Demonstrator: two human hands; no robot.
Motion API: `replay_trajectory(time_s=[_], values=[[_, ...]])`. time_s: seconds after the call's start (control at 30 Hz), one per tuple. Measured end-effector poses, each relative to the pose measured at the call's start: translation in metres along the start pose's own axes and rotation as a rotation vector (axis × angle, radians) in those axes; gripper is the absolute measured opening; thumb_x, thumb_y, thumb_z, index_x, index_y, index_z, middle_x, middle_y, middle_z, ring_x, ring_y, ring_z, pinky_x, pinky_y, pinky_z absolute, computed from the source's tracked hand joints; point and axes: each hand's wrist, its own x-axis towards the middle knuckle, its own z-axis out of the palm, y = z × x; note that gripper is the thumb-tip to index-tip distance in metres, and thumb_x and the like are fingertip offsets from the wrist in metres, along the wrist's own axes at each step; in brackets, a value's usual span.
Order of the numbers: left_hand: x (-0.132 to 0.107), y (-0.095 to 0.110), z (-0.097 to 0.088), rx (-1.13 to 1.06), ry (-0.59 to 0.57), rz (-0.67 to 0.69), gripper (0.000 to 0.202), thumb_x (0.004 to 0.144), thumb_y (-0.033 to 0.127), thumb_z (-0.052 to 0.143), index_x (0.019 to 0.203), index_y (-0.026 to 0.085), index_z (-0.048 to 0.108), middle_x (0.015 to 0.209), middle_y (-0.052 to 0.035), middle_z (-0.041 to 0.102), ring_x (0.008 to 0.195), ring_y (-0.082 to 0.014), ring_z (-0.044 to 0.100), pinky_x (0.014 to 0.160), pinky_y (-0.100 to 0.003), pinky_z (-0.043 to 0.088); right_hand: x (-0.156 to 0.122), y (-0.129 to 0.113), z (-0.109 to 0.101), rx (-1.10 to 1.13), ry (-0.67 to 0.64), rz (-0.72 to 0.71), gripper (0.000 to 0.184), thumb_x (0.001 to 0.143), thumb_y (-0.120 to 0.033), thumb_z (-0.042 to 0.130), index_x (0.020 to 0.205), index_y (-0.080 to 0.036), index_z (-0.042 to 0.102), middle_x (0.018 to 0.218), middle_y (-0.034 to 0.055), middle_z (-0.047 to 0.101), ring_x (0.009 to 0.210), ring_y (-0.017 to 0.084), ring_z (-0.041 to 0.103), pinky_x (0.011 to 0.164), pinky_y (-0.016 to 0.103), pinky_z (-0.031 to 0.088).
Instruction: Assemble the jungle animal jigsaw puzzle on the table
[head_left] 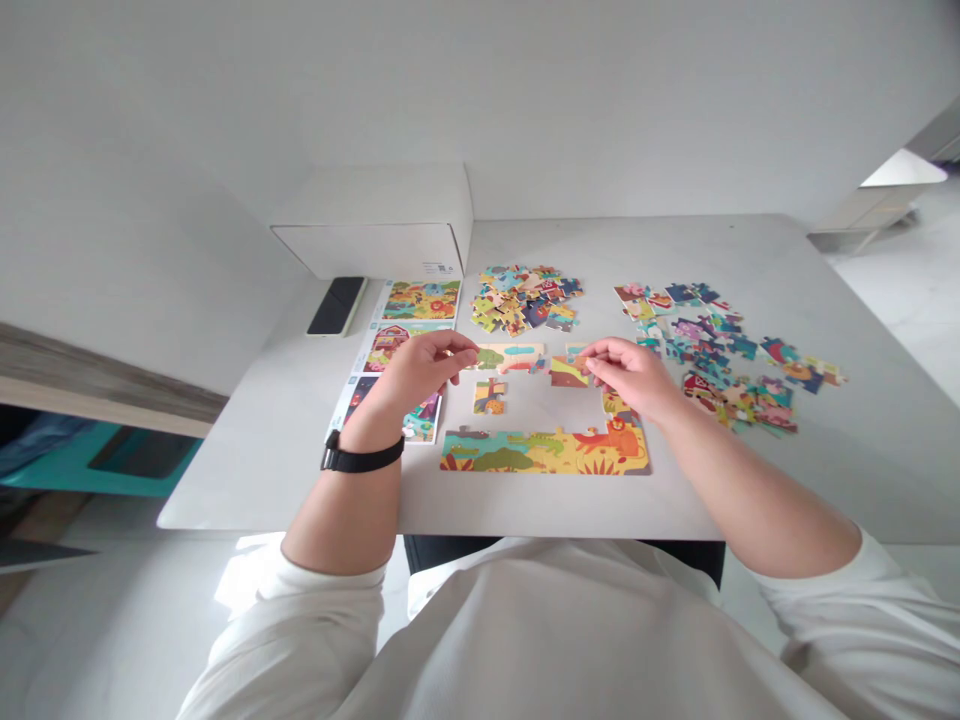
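Note:
My left hand (pixel 429 368), with a black band on its wrist, has its thumb and fingers pinched at the left end of a short puzzle strip (pixel 517 357). The fingers of my right hand (pixel 628 372) are closed on a puzzle piece (pixel 568 372) just right of that strip, partly covering it. Below the strip lies a loose piece with a tree and a spotted animal (pixel 490 397). Nearer me is a joined puzzle section (pixel 544 452) with crocodiles and a lion, its right side rising towards my right hand.
A heap of puzzle pieces (pixel 525 298) lies beyond my hands, and more scattered pieces (pixel 709 340) are to the right. Picture sheets (pixel 421 301), a phone (pixel 337 306) and a white box (pixel 375 245) stand or lie at the left of the table (pixel 247 480).

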Motion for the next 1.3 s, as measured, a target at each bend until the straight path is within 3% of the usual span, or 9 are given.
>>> replay_trajectory(time_s=[0.17, 0.27, 0.5, 0.63, 1.1, 1.3], values=[[0.004, -0.006, -0.007, 0.088, 0.094, 0.04, 0.03, 0.092, 0.047, 0.074, 0.104, 0.02, 0.081, 0.068, -0.0002, 0.069, 0.057, -0.0128, 0.058, 0.051, -0.023, 0.041, 0.005, 0.008, -0.016, -0.002, 0.048, 0.011, 0.03, 0.089, -0.052, 0.083, 0.105, -0.027, 0.076, 0.092, 0.0041, 0.077, 0.073, 0.019, 0.067, 0.064, 0.033, 0.054], [0.007, -0.013, -0.008, 0.266, 0.124, 0.097, 0.026, 0.092, 0.045, 0.074, 0.099, 0.021, 0.081, 0.078, -0.0024, 0.075, 0.069, -0.0156, 0.064, 0.063, -0.026, 0.046, 0.007, 0.01, -0.02, 0.011, 0.079, 0.013, 0.033, 0.087, -0.053, 0.084, 0.102, -0.025, 0.075, 0.091, 0.0037, 0.077, 0.074, 0.018, 0.067, 0.064, 0.031, 0.055], [0.006, -0.024, 0.01, 0.6, -0.121, 0.153, 0.025, 0.09, 0.045, 0.077, 0.106, 0.027, 0.081, 0.096, -0.0015, 0.081, 0.081, -0.0206, 0.071, 0.073, -0.031, 0.046, 0.011, 0.015, -0.023, 0.012, 0.09, 0.002, 0.032, 0.087, -0.053, 0.085, 0.102, -0.026, 0.075, 0.087, 0.0027, 0.076, 0.07, 0.018, 0.066, 0.063, 0.031, 0.053], [0.006, -0.03, 0.017, 0.68, -0.165, 0.142, 0.023, 0.087, 0.042, 0.077, 0.105, 0.028, 0.08, 0.098, -0.0004, 0.081, 0.084, -0.0217, 0.071, 0.073, -0.032, 0.046, 0.012, 0.018, -0.025, 0.001, 0.086, 0.006, 0.031, 0.088, -0.052, 0.084, 0.103, -0.026, 0.076, 0.088, 0.0026, 0.076, 0.071, 0.018, 0.067, 0.063, 0.031, 0.053], [0.008, -0.035, -0.001, 0.669, -0.208, 0.046, 0.023, 0.08, 0.035, 0.077, 0.101, 0.026, 0.077, 0.093, 0.0006, 0.079, 0.083, -0.0214, 0.072, 0.07, -0.029, 0.046, 0.01, 0.011, -0.024, 0.045, 0.104, 0.024, 0.036, 0.083, -0.054, 0.088, 0.099, -0.025, 0.074, 0.089, 0.0038, 0.076, 0.073, 0.018, 0.067, 0.063, 0.03, 0.052], [0.005, -0.025, 0.009, 0.661, -0.21, 0.055, 0.017, 0.083, 0.036, 0.074, 0.097, 0.026, 0.076, 0.089, 0.0015, 0.079, 0.08, -0.0206, 0.071, 0.07, -0.03, 0.045, 0.009, 0.004, -0.021, 0.092, 0.115, 0.064, 0.036, 0.078, -0.051, 0.09, 0.093, -0.024, 0.07, 0.083, 0.0028, 0.074, 0.071, 0.018, 0.067, 0.06, 0.029, 0.051]])
